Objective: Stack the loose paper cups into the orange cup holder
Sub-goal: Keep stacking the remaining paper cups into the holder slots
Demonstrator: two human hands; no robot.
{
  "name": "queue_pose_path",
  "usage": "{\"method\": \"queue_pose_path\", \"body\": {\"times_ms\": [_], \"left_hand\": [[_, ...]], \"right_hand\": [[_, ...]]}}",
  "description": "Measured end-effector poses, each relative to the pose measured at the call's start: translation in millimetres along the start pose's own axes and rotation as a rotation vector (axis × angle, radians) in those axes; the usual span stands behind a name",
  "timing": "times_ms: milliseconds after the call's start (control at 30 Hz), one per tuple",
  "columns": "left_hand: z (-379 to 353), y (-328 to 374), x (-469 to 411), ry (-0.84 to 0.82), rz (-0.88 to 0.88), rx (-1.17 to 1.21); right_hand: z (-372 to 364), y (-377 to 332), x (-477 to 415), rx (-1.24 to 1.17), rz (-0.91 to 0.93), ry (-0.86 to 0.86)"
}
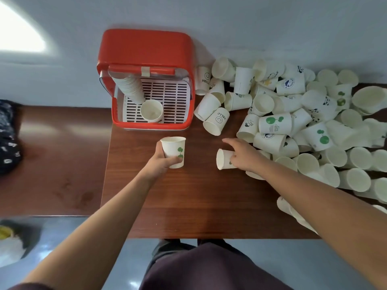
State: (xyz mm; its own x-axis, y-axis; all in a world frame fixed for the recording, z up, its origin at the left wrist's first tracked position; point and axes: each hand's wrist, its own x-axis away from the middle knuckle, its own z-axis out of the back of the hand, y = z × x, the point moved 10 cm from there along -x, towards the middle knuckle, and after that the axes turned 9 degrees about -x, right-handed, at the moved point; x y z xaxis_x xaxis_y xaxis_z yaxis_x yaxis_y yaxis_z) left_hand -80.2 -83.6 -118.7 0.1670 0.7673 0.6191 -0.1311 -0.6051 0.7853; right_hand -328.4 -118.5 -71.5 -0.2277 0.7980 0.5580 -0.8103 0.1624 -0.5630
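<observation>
The left hand (162, 161) grips the tree-print cup (173, 151) around its lower half, fingers curled round the wall. This cup is upright, mouth up, with its green tree print facing right. It is just in front of the orange cup holder (146, 80) and apart from it.

The right hand (243, 155) rests on the side-lying cup (224, 159). The index finger is extended to the left above the cup, and the remaining fingers curl down over its base end. The thumb is hidden. The cup's mouth faces left, and the cup lies on the table (188, 206).

The two held cups are apart, with bare wood between them.

The orange cup holder stands at the far edge of the table, against the wall (251, 28), with its lid (146, 47) raised. Inside, on a white slatted tray (173, 95):
- a stack of cups (129, 86) leans in the left rear corner;
- a single cup (151, 110) stands mouth up near the front, beside the stack.

The loose cups (293, 114) form a large pile covering the right side of the table, starting just right of the holder. Most lie on their sides; prints include smiley faces, pandas and green trees.

A lower wooden surface (52, 153) adjoins the table on the left and carries a dark patterned item (8, 139) at the frame edge.
</observation>
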Motion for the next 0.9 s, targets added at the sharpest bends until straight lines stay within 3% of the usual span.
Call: {"method": "queue_pose_path", "body": {"times_ms": [67, 133, 300, 433, 600, 900], "left_hand": [[1, 0, 1, -0.016, -0.004, 0.020], [1, 1, 2, -0.018, 0.000, 0.041], [3, 13, 7, -0.011, -0.002, 0.101], [29, 40, 13, 0.078, -0.070, 0.159], [86, 85, 17, 0.262, -0.192, 0.183], [145, 137, 4, 0.478, -0.303, -0.082]], "right_hand": [[-19, -4, 7, 0.172, 0.007, -0.180], [-38, -5, 11, 0.344, 0.036, -0.254], [-53, -24, 5, 0.524, 0.096, -0.083], [-45, -50, -2, 0.121, 0.064, -0.041], [9, -94, -15, -0.403, 0.015, 0.173], [64, -153, -40, -0.590, 0.163, 0.381]]}}
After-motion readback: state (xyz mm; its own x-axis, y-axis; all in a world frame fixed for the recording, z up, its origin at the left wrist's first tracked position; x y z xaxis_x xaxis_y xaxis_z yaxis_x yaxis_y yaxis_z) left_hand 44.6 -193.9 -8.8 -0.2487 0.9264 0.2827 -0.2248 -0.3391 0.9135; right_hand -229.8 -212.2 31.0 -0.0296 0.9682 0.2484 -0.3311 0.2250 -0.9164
